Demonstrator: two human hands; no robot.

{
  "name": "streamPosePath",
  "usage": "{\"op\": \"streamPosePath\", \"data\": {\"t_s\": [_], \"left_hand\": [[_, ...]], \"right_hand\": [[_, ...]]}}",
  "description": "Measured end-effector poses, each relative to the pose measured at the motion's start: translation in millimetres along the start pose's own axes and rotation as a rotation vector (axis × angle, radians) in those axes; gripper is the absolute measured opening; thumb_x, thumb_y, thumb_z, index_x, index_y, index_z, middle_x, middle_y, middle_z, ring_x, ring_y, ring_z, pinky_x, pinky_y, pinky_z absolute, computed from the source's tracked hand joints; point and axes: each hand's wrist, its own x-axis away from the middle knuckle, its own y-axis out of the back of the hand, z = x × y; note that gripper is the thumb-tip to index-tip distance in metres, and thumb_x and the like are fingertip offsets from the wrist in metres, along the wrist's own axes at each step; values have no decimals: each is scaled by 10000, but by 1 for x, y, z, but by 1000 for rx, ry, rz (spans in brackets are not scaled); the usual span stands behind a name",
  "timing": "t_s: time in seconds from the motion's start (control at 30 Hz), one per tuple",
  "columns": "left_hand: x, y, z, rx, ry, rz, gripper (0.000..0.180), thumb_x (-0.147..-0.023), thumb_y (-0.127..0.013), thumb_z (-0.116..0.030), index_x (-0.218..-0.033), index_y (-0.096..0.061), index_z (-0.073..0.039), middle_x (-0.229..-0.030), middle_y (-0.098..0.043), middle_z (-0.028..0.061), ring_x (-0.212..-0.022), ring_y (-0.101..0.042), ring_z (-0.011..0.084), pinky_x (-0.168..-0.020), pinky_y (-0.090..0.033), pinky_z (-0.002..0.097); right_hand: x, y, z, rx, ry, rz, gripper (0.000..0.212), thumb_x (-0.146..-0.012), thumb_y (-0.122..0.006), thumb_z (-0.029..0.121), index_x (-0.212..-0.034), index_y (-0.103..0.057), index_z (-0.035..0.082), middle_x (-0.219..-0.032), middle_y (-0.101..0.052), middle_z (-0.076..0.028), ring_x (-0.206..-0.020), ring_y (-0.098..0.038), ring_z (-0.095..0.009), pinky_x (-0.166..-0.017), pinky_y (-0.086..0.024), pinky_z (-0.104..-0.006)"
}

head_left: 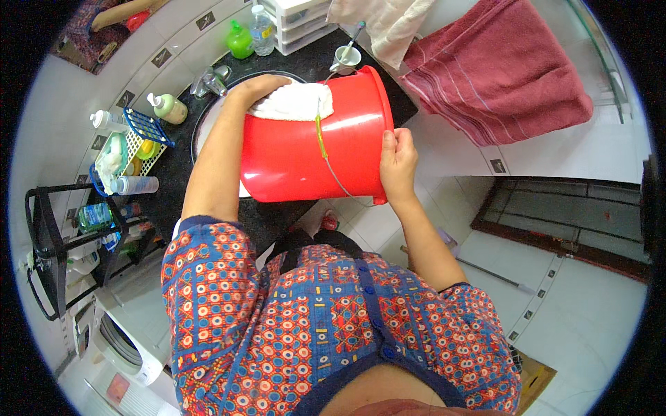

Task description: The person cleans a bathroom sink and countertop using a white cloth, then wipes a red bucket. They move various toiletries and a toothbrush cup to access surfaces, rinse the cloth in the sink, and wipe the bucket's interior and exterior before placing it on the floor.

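Observation:
A red plastic bucket [305, 156] lies tipped on its side over the round white sink [210, 126], its wide rim toward the right. My right hand [397, 163] grips that rim, thumb on the outside and the other fingers partly hidden. On the bucket's upper side, toward its base, my left hand [260, 89] holds a folded white cloth [295, 102] against the wall; its fingertips are hidden. The wire handle with its yellow-green grip [321, 137] hangs across the bucket's side.
Behind the sink are a chrome tap [210, 82], a green bottle [239, 40], a clear bottle [262, 31] and a white drawer unit [302, 24]. A white cup with a toothbrush [345, 59] stands near the bucket. Left are a toiletry basket [146, 142] and black rack [52, 243]; right, a maroon towel [499, 76].

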Motion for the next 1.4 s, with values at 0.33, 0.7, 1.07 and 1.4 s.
{"op": "streamPosePath", "data": {"t_s": [0.33, 0.7, 1.07, 1.4], "left_hand": [[92, -31, 0, -7, -515, -935, 319, -933, -508, -339, -986, -632, -50, -802, -657, 163, -735, -636, 295, -666, -469, 376], [152, 31, -1, 1152, -477, -633, 313, -971, -485, -290, -1058, -601, -13, -970, -648, 101, -850, -636, 188, -742, -533, 343], [192, -65, 66, -147, -609, -723, 510, -826, -617, -309, -1256, -522, -51, -1246, -552, 175, -1222, -459, 351, -1091, -250, 464], [233, -134, 58, -479, -728, -717, 492, -754, -707, -236, -1207, -548, -132, -1366, -467, 122, -1299, -350, 439, -1082, -214, 588]], "right_hand": [[12, -10, 2, 51, 174, 26, 177, -941, -512, 216, -954, -508, 40, -736, -617, -212, -677, -615, -405, -579, -461, -460], [23, -9, -3, 23, 178, 48, 215, -957, -475, 228, -969, -508, 16, -792, -619, -219, -720, -620, -397, -614, -475, -440], [34, 42, 0, -353, -174, 509, 341, -914, -567, 261, -1142, -530, 10, -1027, -629, -87, -910, -610, -177, -794, -476, -316], [-51, 11, 32, -227, -481, 458, 224, -927, -564, 195, -1021, -609, -4, -882, -657, -56, -729, -609, -126, -681, -510, -295]]}}
